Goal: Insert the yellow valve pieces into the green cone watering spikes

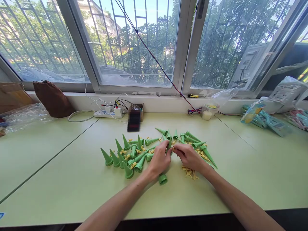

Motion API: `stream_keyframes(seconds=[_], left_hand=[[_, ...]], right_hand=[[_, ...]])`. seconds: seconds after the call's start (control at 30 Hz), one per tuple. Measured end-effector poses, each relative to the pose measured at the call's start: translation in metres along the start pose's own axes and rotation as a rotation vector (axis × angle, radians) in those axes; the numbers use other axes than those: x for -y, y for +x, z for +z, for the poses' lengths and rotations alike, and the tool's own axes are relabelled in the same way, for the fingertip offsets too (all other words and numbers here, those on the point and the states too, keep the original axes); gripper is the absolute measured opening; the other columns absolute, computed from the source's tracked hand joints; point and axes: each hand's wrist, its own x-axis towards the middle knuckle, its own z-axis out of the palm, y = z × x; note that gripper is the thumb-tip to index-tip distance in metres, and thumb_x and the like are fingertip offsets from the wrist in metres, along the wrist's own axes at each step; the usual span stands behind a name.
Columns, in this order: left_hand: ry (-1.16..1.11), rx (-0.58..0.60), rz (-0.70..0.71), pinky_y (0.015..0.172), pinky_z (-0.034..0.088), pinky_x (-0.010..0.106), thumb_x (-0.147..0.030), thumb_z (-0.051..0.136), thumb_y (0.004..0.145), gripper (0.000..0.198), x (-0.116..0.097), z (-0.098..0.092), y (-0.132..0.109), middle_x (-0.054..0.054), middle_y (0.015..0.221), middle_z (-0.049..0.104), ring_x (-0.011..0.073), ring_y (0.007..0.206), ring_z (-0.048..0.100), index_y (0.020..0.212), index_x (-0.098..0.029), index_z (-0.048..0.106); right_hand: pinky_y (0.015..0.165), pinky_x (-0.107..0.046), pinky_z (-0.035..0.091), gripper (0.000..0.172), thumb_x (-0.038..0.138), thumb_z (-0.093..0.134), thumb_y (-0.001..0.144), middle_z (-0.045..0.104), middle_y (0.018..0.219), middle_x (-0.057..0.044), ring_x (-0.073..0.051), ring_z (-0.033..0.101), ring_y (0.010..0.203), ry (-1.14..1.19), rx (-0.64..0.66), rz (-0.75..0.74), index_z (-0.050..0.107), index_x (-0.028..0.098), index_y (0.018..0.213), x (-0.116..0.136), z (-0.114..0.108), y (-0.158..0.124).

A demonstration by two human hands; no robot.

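Note:
My left hand (159, 159) is closed around a green plastic watering spike (170, 142), its pointed end up. Against the side of that spike, the fingertips of my right hand (189, 155) pinch a small yellow plastic valve (173, 148); the fingers partly cover it. Left of my hands, several green spikes (128, 170) stand on their caps, while others lie among loose yellow pieces. More spikes (209, 156) lie beyond and to the right of my right hand. Below that hand is a small pile of yellow valves (190, 172). A green cap end (163, 179) shows under my left wrist.
The pale green table (72, 179) runs up to a windowsill. Along the back are a brown bag (51, 99), a power strip (109, 114) with cables, a small box with a pixelated front (134, 122), a jar (208, 112) and a bottle (254, 110).

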Motion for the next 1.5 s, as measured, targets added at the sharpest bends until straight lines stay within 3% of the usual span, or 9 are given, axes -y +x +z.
stream_keyframes(seconds=[0.27,0.43,0.6,0.73,0.9,1.03,1.17,1.27,1.5], left_hand=[[0.009,-0.009,-0.001,0.068,0.044,0.029,-0.016,0.048,0.087,0.01,0.001,0.0,0.0,0.002,0.078,0.057,0.0168,0.072,0.054,0.078,-0.02,0.047],[0.039,-0.028,0.02,0.068,0.044,0.029,-0.017,0.049,0.087,0.007,0.003,0.001,0.0,0.003,0.079,0.058,0.0163,0.072,0.053,0.081,-0.019,0.049],[0.047,-0.049,0.011,0.066,0.044,0.029,-0.022,0.05,0.089,0.004,0.001,0.0,-0.001,0.003,0.079,0.059,0.0163,0.07,0.055,0.087,-0.019,0.052],[0.06,-0.152,-0.044,0.063,0.043,0.027,-0.025,0.052,0.089,0.017,0.001,0.0,0.0,0.001,0.076,0.059,0.0151,0.065,0.055,0.105,-0.02,0.052],[0.096,-0.239,-0.055,0.059,0.04,0.025,-0.024,0.052,0.089,0.042,0.0,-0.003,0.001,-0.002,0.074,0.058,0.0136,0.06,0.054,0.129,-0.023,0.04],[0.205,-0.171,-0.087,0.063,0.042,0.027,-0.023,0.053,0.089,0.047,-0.002,-0.005,0.0,-0.001,0.073,0.062,0.0165,0.063,0.058,0.134,-0.024,0.042],[0.294,-0.066,-0.094,0.074,0.046,0.033,-0.025,0.051,0.09,0.025,-0.001,-0.003,-0.001,0.006,0.092,0.072,0.0223,0.082,0.066,0.111,-0.022,0.064],[0.301,-0.035,-0.098,0.079,0.047,0.035,-0.025,0.051,0.09,0.023,-0.002,-0.002,-0.002,0.008,0.101,0.074,0.0248,0.091,0.068,0.105,-0.021,0.068],[0.29,-0.018,-0.123,0.074,0.046,0.03,-0.023,0.05,0.09,0.024,-0.01,-0.007,-0.002,0.006,0.092,0.074,0.0209,0.082,0.067,0.108,-0.021,0.066]], right_hand=[[0.06,-0.027,0.035,0.03,0.024,0.04,0.099,0.052,0.066,0.0,-0.015,0.045,0.062,-0.006,-0.005,0.007,0.05,0.02,0.072,-0.001,0.001,0.0],[0.062,-0.028,0.04,0.02,0.028,0.047,0.097,0.062,0.072,-0.003,-0.016,0.053,0.063,-0.006,-0.05,0.063,0.063,0.02,0.089,0.001,0.001,0.0],[0.063,-0.029,0.044,0.017,0.03,0.053,0.095,0.063,0.074,-0.002,-0.016,0.055,0.062,-0.03,-0.06,0.124,0.064,0.019,0.102,-0.002,-0.001,0.001],[0.077,-0.033,0.048,0.016,0.025,0.057,0.092,0.064,0.088,-0.006,-0.02,0.06,0.081,-0.067,-0.055,0.148,0.064,0.02,0.106,-0.007,-0.002,0.0],[0.092,-0.042,0.045,0.025,0.02,0.063,0.087,0.063,0.107,-0.011,-0.026,0.056,0.104,-0.172,0.021,0.153,0.064,0.019,0.111,-0.012,-0.001,-0.003],[0.091,-0.043,0.044,0.021,0.017,0.063,0.087,0.062,0.104,-0.011,-0.026,0.057,0.1,-0.219,0.098,0.14,0.065,0.019,0.108,-0.015,0.001,-0.004],[0.088,-0.039,0.045,0.016,0.014,0.059,0.089,0.06,0.101,-0.01,-0.024,0.057,0.097,-0.203,0.119,0.158,0.065,0.017,0.103,-0.015,0.001,-0.003],[0.084,-0.035,0.046,0.013,0.011,0.054,0.091,0.06,0.098,-0.009,-0.022,0.058,0.093,-0.197,0.134,0.186,0.064,0.017,0.098,-0.012,0.0,-0.002],[0.076,-0.031,0.044,0.012,0.013,0.05,0.094,0.058,0.089,-0.006,-0.02,0.056,0.084,-0.244,0.152,0.228,0.057,0.017,0.085,-0.008,0.0,-0.002]])
